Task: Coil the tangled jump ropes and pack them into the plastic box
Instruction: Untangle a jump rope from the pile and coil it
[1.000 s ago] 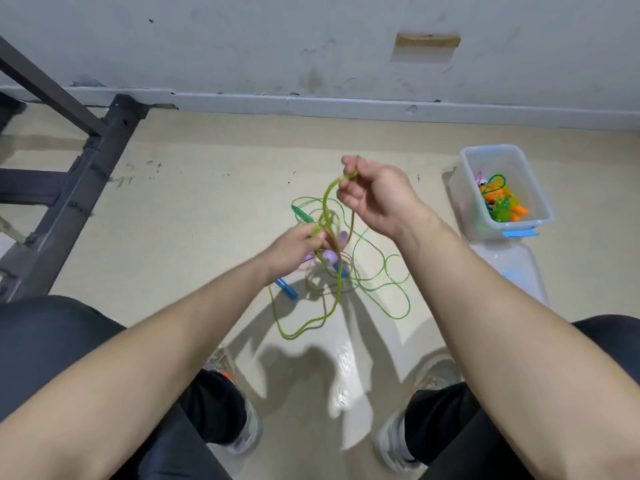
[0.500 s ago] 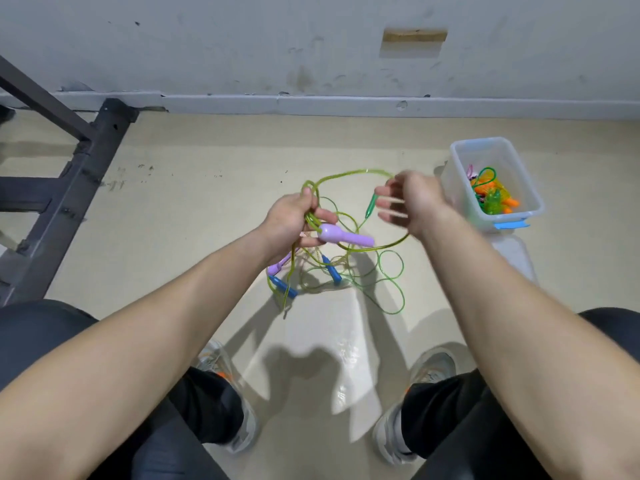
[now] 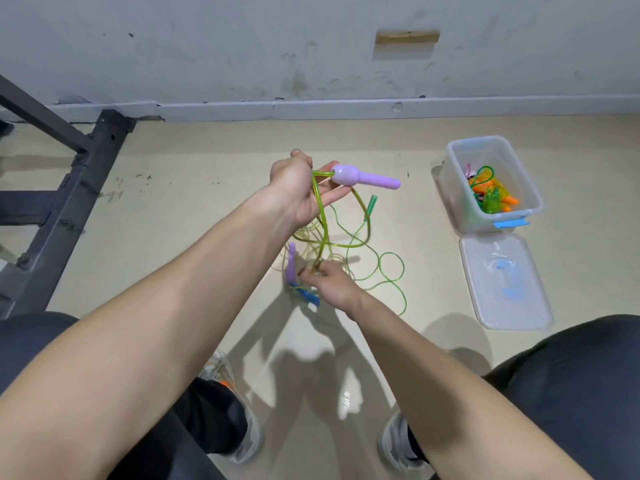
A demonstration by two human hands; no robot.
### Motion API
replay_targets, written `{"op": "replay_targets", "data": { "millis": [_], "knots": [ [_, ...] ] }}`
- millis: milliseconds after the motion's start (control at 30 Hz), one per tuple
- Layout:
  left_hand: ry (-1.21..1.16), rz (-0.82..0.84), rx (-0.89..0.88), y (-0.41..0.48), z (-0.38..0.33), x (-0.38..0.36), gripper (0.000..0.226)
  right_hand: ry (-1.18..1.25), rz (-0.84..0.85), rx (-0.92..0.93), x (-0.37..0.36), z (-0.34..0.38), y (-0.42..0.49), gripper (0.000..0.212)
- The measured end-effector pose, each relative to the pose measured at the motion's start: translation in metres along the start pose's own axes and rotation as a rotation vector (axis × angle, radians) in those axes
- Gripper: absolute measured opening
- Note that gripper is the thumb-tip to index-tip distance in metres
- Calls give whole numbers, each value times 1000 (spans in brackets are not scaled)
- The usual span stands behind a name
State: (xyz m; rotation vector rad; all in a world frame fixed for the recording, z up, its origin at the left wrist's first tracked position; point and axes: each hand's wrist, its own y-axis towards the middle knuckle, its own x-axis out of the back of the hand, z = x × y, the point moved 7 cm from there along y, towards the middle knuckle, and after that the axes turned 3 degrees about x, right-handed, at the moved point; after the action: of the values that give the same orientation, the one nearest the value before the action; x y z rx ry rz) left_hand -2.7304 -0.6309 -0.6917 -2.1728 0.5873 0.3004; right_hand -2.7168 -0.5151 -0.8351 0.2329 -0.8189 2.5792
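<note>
The left hand (image 3: pixel 298 192) is raised, its grip closed round a loop of green rope (image 3: pixel 323 233), with the rope's purple handle (image 3: pixel 363 177) lying across the fingertips. Below it the right hand (image 3: pixel 332 285) pinches the hanging strands just above the floor (image 3: pixel 207 209), beside a blue handle (image 3: pixel 308 296); which strand it holds seems impossible to tell. The plastic box (image 3: pixel 453 188) (already holding bright ropes) stands well apart to the right, its lid (image 3: pixel 502 285) lying just in front of it.
</note>
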Motion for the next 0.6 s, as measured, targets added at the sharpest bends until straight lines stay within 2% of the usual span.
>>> {"op": "replay_targets", "data": {
  "millis": [67,167,267,367,500,600],
  "knots": [
    [-64,0,-27,2,-13,3,29,-25,35,-19,2,-9,-2,22],
    [-41,-68,-169,9,-39,20,30,-27,13,-73,18,-35,-4,24],
    [305,-169,-397,22,-65,51,34,258,4,-145,40,-30,-11,20],
    [744,-184,-563,33,-62,73,39,478,-33,-62,70,12,-10,21],
    [1013,-39,-523,39,-21,86,25,656,-50,39,99,83,-9,22],
    [1064,22,-439,41,6,99,25,746,-63,88,110,114,-13,22]
  ]
}}
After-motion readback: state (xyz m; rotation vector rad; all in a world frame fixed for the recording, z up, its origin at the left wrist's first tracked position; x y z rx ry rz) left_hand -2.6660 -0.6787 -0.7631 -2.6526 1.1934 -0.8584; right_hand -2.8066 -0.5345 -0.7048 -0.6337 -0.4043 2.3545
